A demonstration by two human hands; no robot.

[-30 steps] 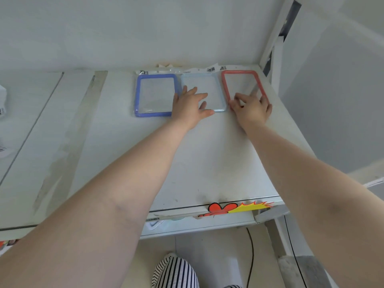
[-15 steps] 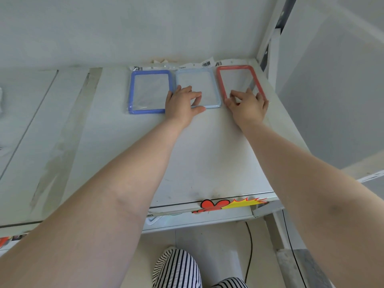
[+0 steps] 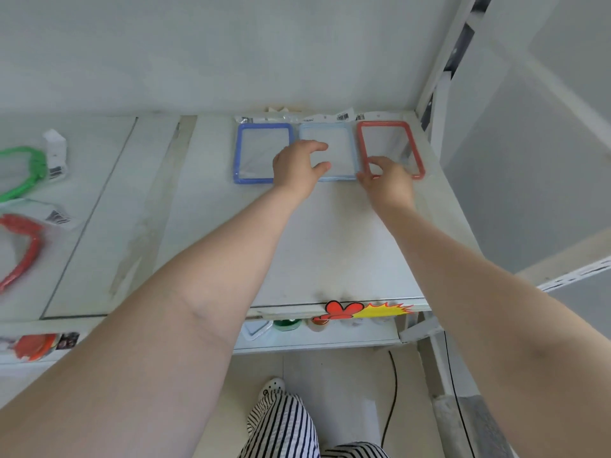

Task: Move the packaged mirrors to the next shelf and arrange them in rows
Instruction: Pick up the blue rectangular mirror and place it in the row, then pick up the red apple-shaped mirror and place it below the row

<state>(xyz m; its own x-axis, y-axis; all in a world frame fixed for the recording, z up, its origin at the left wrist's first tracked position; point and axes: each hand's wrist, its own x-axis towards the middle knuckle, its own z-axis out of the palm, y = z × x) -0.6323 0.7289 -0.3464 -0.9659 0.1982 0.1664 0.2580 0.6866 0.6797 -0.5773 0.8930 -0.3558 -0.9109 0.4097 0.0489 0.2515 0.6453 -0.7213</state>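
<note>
Three packaged mirrors lie side by side at the back of the white shelf: a blue-framed mirror, a light-blue-framed mirror and a red-framed mirror. My left hand lies over the seam between the blue and light-blue mirrors, thumb and forefinger loosely curved above the light-blue one's glass. My right hand is at the red mirror's near left corner, its thumb outside the frame and fingertips bent over it, pinching the corner.
On the neighbouring shelf section to the left lie a green-framed packaged mirror and a red-framed one. A white upright post bounds the shelf on the right. A red and yellow sticker marks the front edge, with small items on the shelf below.
My left hand's fingers went from flat on the light-blue mirror to loosely curved. My right hand slid left along the red frame's near edge to its corner. The view swung left.
</note>
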